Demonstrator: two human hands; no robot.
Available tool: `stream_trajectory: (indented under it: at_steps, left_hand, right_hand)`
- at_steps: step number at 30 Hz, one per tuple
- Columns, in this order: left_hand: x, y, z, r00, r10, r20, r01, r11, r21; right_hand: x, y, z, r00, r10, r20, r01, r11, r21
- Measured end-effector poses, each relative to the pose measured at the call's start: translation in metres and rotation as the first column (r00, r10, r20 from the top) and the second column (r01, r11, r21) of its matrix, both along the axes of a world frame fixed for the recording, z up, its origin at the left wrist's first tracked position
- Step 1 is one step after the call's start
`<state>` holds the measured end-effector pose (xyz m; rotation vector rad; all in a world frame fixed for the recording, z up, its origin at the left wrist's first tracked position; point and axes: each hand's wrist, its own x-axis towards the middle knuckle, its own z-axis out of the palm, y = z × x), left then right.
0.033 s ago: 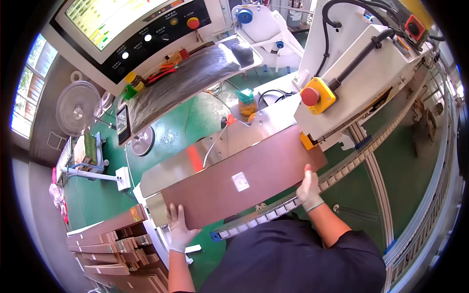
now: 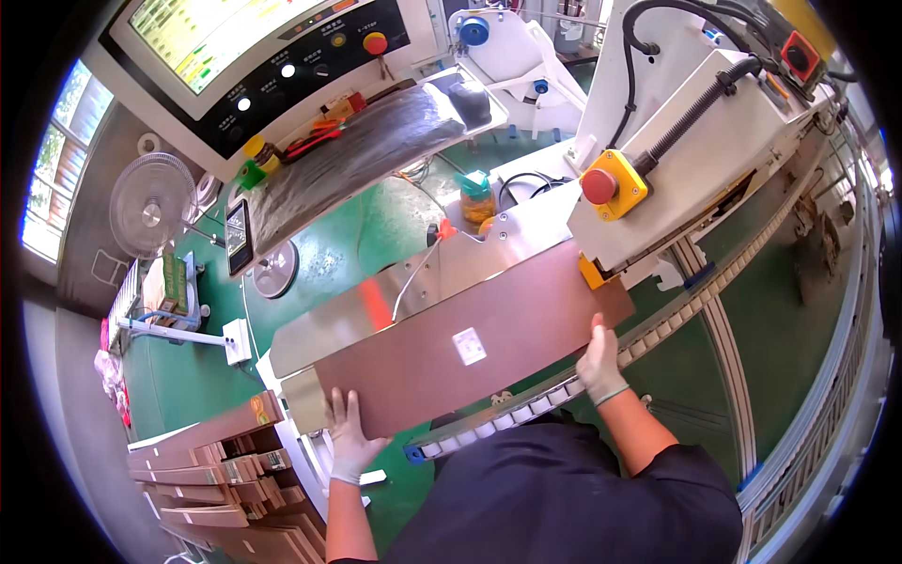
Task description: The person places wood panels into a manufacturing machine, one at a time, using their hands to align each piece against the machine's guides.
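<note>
A long brown board (image 2: 526, 310) with a white label (image 2: 469, 346) lies aslant on the machine's metal bed, its right end under the machine head. My left hand (image 2: 352, 442), in a pale glove, rests at the board's left front corner. Its fingers lie stretched on the board and its thumb is spread along the front edge. At the right front edge, my gloved right hand (image 2: 599, 362) grips the board, thumb uppermost; its other fingers are partly hidden.
The white machine head (image 2: 676, 160) carries a yellow box with a red button (image 2: 598, 186). A curved roller rail (image 2: 536, 406) runs in front of the board. Stacked brown boards (image 2: 221, 489) stand lower left. A control panel (image 2: 301, 70) and dark-covered shelf (image 2: 376, 141) are beyond.
The board has shifted slightly to the right, toward the machine head. Both my hands have moved right with it.
</note>
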<state>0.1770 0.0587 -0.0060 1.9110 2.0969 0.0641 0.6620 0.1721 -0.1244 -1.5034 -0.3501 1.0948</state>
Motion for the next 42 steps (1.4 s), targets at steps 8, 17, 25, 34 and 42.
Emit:
stream_trajectory:
  at_steps: [8, 17, 25, 34, 42]
  left_hand:
    - [0.080, 0.031, -0.012, 0.993, -0.119, -0.023, 0.121, 0.984, 0.128]
    - [0.005, 0.079, -0.046, 0.969, -0.231, 0.086, 0.194, 0.930, 0.314]
    - [0.006, 0.081, -0.053, 0.992, -0.081, 0.101, 0.022, 0.875, 0.483]
    - [0.005, 0.086, -0.052, 0.992, -0.096, 0.086, 0.044, 0.879, 0.474]
    - [0.005, 0.080, -0.050, 0.997, -0.069, 0.036, 0.045, 0.890, 0.453]
  right_hand:
    - [0.076, 0.042, 0.062, 0.926, -0.034, -0.377, 0.077, 0.992, 0.098]
    - [-0.016, 0.009, 0.040, 0.713, 0.073, -0.698, 0.051, 0.987, 0.155]
    - [-0.008, 0.028, -0.026, 0.927, -0.350, -0.138, 0.365, 0.924, 0.110]
    - [0.063, 0.071, 0.019, 0.860, -0.506, -0.071, 0.510, 0.840, 0.188]
    - [-0.023, 0.042, 0.024, 0.877, -0.344, -0.335, 0.430, 0.873, 0.229]
